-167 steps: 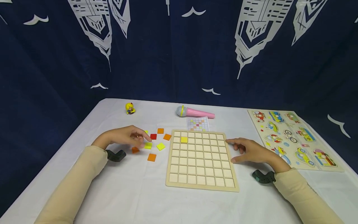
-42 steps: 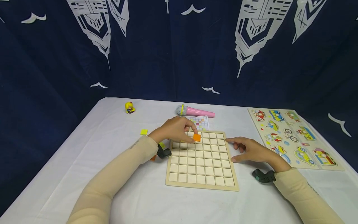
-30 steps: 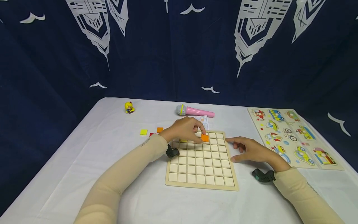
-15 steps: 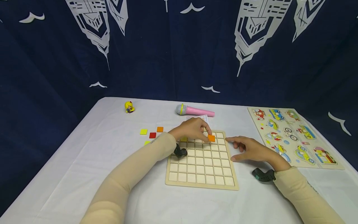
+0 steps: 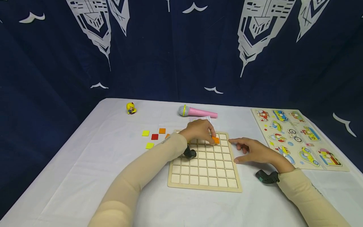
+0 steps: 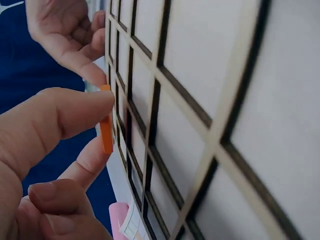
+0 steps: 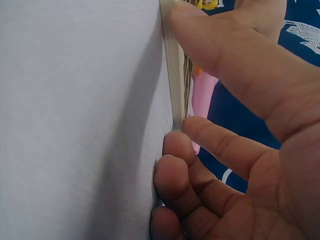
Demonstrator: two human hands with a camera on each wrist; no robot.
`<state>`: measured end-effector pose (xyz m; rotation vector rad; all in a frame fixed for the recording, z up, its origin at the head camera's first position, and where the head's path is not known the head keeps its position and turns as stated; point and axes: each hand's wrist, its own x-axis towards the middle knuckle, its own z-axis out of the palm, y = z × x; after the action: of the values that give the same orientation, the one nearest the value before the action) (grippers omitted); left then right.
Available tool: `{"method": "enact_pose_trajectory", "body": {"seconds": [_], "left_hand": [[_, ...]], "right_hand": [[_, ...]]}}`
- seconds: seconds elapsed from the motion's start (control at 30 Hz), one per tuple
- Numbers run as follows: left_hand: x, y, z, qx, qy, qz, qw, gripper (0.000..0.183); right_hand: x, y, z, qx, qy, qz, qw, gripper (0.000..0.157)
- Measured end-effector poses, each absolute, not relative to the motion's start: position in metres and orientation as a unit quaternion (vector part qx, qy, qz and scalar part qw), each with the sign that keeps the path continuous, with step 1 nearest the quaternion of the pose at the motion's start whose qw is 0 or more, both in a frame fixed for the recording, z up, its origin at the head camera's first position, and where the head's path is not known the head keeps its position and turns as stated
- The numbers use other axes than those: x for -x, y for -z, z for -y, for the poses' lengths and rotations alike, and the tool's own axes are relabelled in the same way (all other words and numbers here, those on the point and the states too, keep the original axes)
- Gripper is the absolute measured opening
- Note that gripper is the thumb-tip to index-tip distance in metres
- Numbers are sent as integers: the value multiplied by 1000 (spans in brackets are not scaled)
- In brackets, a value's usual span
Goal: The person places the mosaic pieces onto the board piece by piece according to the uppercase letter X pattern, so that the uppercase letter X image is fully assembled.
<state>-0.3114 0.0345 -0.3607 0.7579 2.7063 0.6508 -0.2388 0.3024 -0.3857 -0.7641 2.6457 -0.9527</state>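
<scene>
A square orange tile (image 5: 216, 140) is pinched between thumb and forefinger of my left hand (image 5: 199, 130), over the upper right part of a wooden grid board (image 5: 204, 188). In the left wrist view the orange tile (image 6: 106, 132) stands edge-on close to the board's grid (image 6: 215, 135); whether it touches a cell I cannot tell. My right hand (image 5: 255, 151) rests its thumb and forefinger against the board's right edge. The right wrist view has those two fingertips on the board's side (image 7: 171, 65), with the other fingers loosely curled on the cloth. My left hand and sleeve cover the board's upper left.
Loose tiles lie left of the board: a red tile (image 5: 154, 136), a yellow tile (image 5: 146, 133), an orange tile (image 5: 162, 130) and others. Behind are a printed grid card (image 5: 207, 118), pink toy microphone (image 5: 199, 112) and yellow-haired figurine (image 5: 131, 108). A picture puzzle (image 5: 297, 138) lies right.
Over the last seconds my left hand took an orange tile from the loose pile and carried it rightward across the board's upper rows. The right hand has stayed at the board's edge.
</scene>
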Motion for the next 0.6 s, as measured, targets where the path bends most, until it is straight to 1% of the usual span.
{"method": "enact_pose_trajectory", "body": {"seconds": [0.23,0.6], "left_hand": [[309,361,-42,-259,-187,-940,116,19],[306,359,-43,-263,-185,-940,111,24]], "right_hand": [[238,387,-304,267,332,-898,107,76],[239,387,-304,267,332,-898,111,76]]}}
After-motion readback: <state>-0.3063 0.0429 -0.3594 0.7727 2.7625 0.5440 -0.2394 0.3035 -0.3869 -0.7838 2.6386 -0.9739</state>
